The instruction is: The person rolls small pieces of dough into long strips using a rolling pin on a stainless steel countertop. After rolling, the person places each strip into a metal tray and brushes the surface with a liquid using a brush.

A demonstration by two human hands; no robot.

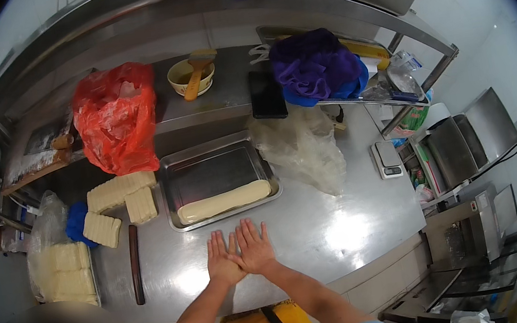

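Note:
My left hand (223,263) and my right hand (253,250) lie palms down on the stainless steel table (314,238), touching each other at the thumbs, fingers apart, with nothing seen in either. Just beyond the fingertips is a rectangular metal tray (208,156). A long, smooth strip of pale dough (225,202) rests along the tray's near side. Left of my hands lies a dark wooden rolling pin (136,265). Ridged blocks of pale dough (121,189) sit left of the tray, and more dough (73,274) is stacked at the table's left end.
A shelf (229,93) above the table's back bears a red plastic bag (118,116), a bowl (191,74) with a brush (196,73) across it, a black phone-like slab (267,95) and a purple cloth (316,64). A clear plastic bag (308,147) and a small scale (387,159) stand right.

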